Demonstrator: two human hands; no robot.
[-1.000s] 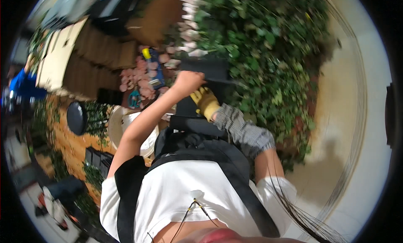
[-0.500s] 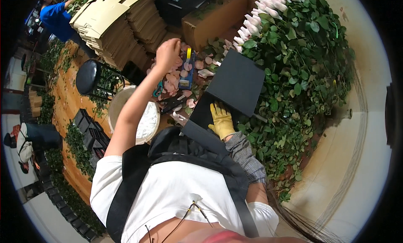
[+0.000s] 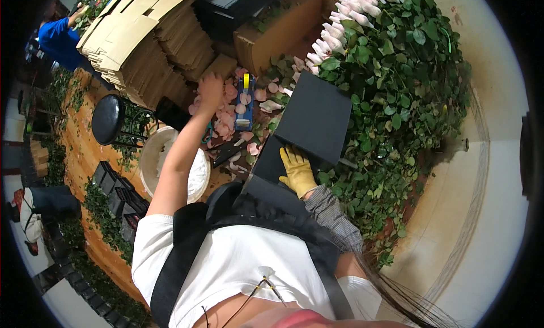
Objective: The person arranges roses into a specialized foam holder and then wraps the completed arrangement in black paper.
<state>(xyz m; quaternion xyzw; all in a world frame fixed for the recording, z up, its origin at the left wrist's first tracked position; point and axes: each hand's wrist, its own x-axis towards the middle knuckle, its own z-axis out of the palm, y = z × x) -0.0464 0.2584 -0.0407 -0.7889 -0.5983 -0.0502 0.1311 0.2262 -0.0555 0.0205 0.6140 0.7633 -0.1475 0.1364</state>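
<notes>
My right hand [image 3: 296,170], in a yellow glove, lies flat with its fingers outstretched on a black box [image 3: 315,112] in front of me. A raised panel of the box stands just beyond the fingertips. My bare left hand [image 3: 211,91] reaches out over pink petals [image 3: 226,119] beside a brown cardboard piece [image 3: 219,66]. Its fingers are blurred, so I cannot see whether they hold anything. To the right of that hand lies a blue tape dispenser [image 3: 245,104] with a yellow part at its far end.
Stacked flat cardboard [image 3: 133,56] rises at the far left, next to an open carton [image 3: 272,33]. Pink roses in white sleeves [image 3: 334,36] and their leafy stems [image 3: 396,101] fill the right. A pale bucket [image 3: 148,163] and black stool [image 3: 107,119] stand left; a person in blue [image 3: 59,41] works beyond.
My left hand has moved left and closer to me, from beside the tape dispenser to the cardboard. My right hand stays on the box. The whole view has shifted slightly.
</notes>
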